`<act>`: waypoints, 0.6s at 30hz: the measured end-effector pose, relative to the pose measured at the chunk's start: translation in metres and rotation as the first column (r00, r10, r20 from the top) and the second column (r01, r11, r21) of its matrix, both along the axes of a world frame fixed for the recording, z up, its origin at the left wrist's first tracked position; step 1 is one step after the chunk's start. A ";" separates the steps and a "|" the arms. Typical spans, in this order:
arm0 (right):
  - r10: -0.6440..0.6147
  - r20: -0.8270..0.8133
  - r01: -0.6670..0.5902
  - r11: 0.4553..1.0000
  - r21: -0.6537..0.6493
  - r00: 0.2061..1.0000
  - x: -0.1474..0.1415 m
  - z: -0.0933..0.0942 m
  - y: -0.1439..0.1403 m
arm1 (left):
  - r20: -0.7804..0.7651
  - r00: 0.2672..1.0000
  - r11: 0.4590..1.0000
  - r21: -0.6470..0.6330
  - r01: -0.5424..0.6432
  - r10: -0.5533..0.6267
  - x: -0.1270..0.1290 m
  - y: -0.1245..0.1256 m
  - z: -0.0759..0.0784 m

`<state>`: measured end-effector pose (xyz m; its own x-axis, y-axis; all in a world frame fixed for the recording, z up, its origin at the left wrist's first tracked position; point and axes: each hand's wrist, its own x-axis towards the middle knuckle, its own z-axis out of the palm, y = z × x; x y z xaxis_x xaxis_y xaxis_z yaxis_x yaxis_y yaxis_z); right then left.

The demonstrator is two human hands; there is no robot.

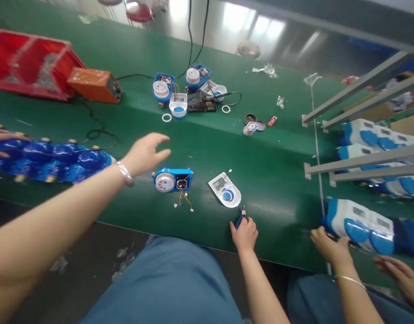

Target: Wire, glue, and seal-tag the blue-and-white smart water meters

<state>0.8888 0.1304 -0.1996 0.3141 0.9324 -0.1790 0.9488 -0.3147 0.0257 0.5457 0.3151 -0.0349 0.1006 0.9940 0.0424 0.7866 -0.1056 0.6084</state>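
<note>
My left hand (144, 153), wearing a bracelet, hovers over the bench with thumb and fingers apart and holds nothing. Just to its right lies a blue water meter (173, 180) with a round white dial and thin wires trailing from its open compartment. My right hand (246, 234) rests near the bench's front edge, its fingers wrapped round the blue handles of small cutting pliers (242, 216). Ahead of the pliers' jaws lies a white meter cover (225, 190) with a display window, a blue round part and a short wire.
Red bins (31, 65) and an orange box (95, 84) stand back left. Opened meters (161, 87) and a solder spool (250, 129) lie farther back. A co-worker's hand (0, 139) touches a row of blue meters (54, 157); another co-worker's hands (331, 247) are by wrapped meters (362, 225), near metal posts (362, 163).
</note>
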 end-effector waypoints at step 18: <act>0.011 -0.249 0.031 0.986 0.165 0.969 -0.072 0.025 0.042 | -0.098 0.944 0.949 0.029 -0.313 0.315 0.042 -0.144 -0.135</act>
